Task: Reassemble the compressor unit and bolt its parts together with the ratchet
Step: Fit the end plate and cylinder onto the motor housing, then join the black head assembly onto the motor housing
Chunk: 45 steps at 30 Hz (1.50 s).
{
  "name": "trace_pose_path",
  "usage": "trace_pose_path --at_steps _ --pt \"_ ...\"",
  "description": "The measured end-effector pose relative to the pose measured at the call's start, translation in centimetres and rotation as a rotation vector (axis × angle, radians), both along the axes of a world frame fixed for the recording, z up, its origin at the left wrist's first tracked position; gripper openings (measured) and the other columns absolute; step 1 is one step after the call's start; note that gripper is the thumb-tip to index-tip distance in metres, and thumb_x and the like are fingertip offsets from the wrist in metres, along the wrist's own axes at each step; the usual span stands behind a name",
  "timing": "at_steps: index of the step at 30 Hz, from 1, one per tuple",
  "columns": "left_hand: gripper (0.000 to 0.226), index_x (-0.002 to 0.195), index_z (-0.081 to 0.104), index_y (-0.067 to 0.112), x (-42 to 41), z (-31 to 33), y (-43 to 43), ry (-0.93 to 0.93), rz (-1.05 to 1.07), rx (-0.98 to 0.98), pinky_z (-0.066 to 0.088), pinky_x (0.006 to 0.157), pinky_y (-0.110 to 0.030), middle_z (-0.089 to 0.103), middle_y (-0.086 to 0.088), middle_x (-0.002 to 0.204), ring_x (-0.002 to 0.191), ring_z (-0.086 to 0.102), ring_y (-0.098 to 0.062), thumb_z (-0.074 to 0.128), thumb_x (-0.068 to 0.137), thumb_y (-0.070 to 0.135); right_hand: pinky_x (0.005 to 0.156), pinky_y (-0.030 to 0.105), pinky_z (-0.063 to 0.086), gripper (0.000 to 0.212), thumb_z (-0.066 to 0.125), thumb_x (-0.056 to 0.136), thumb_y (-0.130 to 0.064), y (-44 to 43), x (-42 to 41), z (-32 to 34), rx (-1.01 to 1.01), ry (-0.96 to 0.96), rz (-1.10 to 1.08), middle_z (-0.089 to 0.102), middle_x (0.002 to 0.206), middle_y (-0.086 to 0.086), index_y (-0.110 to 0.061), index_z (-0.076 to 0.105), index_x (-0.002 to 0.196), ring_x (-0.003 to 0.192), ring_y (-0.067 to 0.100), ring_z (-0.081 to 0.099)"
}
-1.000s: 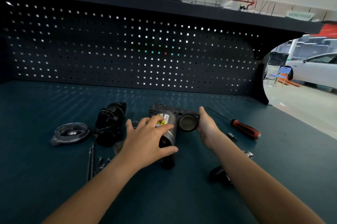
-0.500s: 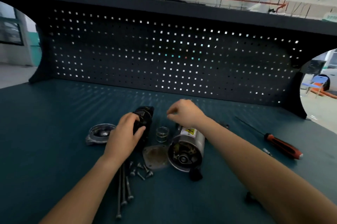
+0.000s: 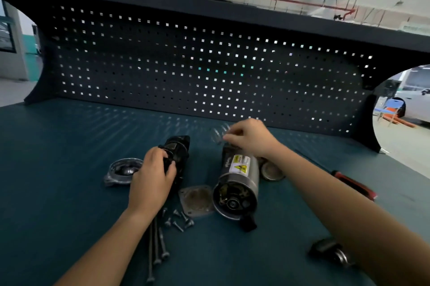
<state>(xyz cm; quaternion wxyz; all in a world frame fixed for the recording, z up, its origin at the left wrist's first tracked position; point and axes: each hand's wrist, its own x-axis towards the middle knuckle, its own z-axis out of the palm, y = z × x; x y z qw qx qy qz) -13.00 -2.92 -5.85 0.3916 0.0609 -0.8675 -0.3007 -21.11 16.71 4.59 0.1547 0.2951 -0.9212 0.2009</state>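
Centrally, in the head view, the left hand (image 3: 151, 181) lies on the near end of the black housing (image 3: 178, 152), fingers and thumb curled round it in a grip; the housing rests on the teal surface (image 3: 58, 169), its far end pointing toward the pegboard (image 3: 209, 64). The right hand (image 3: 252, 138) is raised over the far end of the motor cylinder (image 3: 237, 183), fingertips drawn together in a pinch on a small clear ring (image 3: 217, 134). The ring is motion-blurred, so its outline is faint.

The motor cylinder lies on its side between the forearms, open end toward the camera, with a yellow warning label on top. A square plate (image 3: 196, 199) lies flat just beside its open end. Short bolts (image 3: 179, 220) are scattered near the plate, and long bolts (image 3: 158, 246) lie alongside the left wrist. A round cover (image 3: 123, 170) sits just left of the left hand, partly hidden by it.

A round cap (image 3: 271, 170) behind the cylinder is partly covered by the right wrist. The right forearm hides most of a red-handled screwdriver (image 3: 353, 184) and part of a dark object (image 3: 330, 253) at lower right, too obscured to identify. A white car (image 3: 416, 104) is cut off by the right edge.
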Motion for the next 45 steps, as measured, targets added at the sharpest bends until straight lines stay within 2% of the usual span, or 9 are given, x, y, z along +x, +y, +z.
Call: trace_pose_path --at_steps 2,9,13,19,25,30,34,38,45 --pt "0.014 0.094 0.049 0.007 0.4 0.4 -0.1 0.022 0.014 -0.003 0.033 0.055 -0.031 0.052 0.0 0.089 0.066 0.046 -0.016 0.057 0.09 0.019 0.06 0.003 0.038 0.013 0.068 0.083 -0.019 4.1 0.8 0.5 -0.172 0.026 -0.057 0.065 0.077 -0.004 -0.01 0.072 0.09 0.071 0.006 0.056" --pt "0.016 0.094 0.05 0.021 3.0 4.0 2.0 0.079 -0.056 0.17 0.039 0.056 -0.03 0.049 0.015 0.073 0.064 0.049 -0.009 0.06 0.088 0.031 0.066 0.011 0.051 0.012 0.073 0.077 -0.007 15.2 3.3 -2.7 -0.253 -0.135 -0.268 0.066 0.065 -0.008 -0.005 0.073 0.088 0.051 -0.008 0.058" --pt "0.018 0.091 0.056 0.025 5.3 5.1 4.5 0.154 -0.14 0.305 0.038 0.06 -0.016 0.053 0.022 0.082 0.075 0.05 0.004 0.065 0.082 0.037 0.075 0.025 0.054 0.015 0.077 0.074 -0.013 14.4 3.2 -4.3 -0.299 -0.14 -0.27 0.071 0.077 0.007 -0.005 0.073 0.086 0.058 0.001 0.061" --pt "0.02 0.074 0.061 0.044 9.8 6.9 6.9 0.259 -0.362 0.467 0.05 0.067 -0.011 0.064 0.031 0.096 0.091 0.06 0.009 0.066 0.056 0.053 0.065 0.007 0.043 0.017 0.075 0.076 -0.015 12.1 2.0 -5.9 -0.335 -0.114 -0.254 0.072 0.085 0.006 -0.004 0.073 0.09 0.074 0.009 0.062" --pt "0.031 0.069 0.06 0.039 11.3 6.6 10.9 0.19 -0.503 0.46 0.048 0.065 -0.006 0.06 0.031 0.106 0.097 0.056 0.013 0.069 0.043 0.052 0.077 0.026 0.051 0.015 0.072 0.08 -0.019 11.8 1.4 -6.3 -0.362 -0.097 -0.248 0.072 0.087 0.008 -0.005 0.073 0.087 0.083 0.016 0.065" --pt "0.035 0.068 0.063 0.033 10.7 4.7 12.8 0.196 -0.587 0.651 0.053 0.069 -0.017 0.068 0.021 0.101 0.092 0.064 0.003 0.08 0.041 0.048 0.059 0.002 0.037 0.011 0.066 0.083 -0.01 11.5 1.3 -6.4 -0.426 -0.088 -0.236 0.072 0.087 0.009 -0.004 0.074 0.085 0.077 0.012 0.061" --pt "0.031 0.068 0.059 0.035 10.1 3.2 14.1 0.154 -0.582 0.452 0.046 0.09 -0.021 0.065 0.018 0.106 0.105 0.06 -0.004 0.072 0.043 0.049 0.058 0.004 0.035 0.011 0.066 0.081 -0.007 11.6 1.1 -6.5 -0.461 -0.087 -0.218 0.072 0.086 0.01 -0.003 0.074 0.085 0.075 0.012 0.061" --pt "0.034 0.074 0.054 0.036 9.6 2.8 14.7 0.155 -0.525 0.203 0.033 0.08 0.002 0.061 0.017 0.106 0.102 0.05 0.015 0.064 0.046 0.055 0.061 0.004 0.039 0.012 0.072 0.079 -0.014 11.7 0.7 -6.7 -0.47 -0.097 -0.194 0.071 0.084 0.006 -0.004 0.074 0.086 0.076 0.011 0.062" --pt "0.031 0.08 0.045 0.032 8.8 1.5 15.2 0.12 -0.572 -0.138 0.031 0.082 -0.001 0.053 0.021 0.112 0.1 0.045 0.015 0.057 0.062 0.054 0.062 0.009 0.038 0.012 0.074 0.078 -0.02 12.1 0.6 -7.1 -0.402 -0.026 -0.184 0.07 0.078 0.004 -0.009 0.073 0.083 0.074 0.011 0.06"
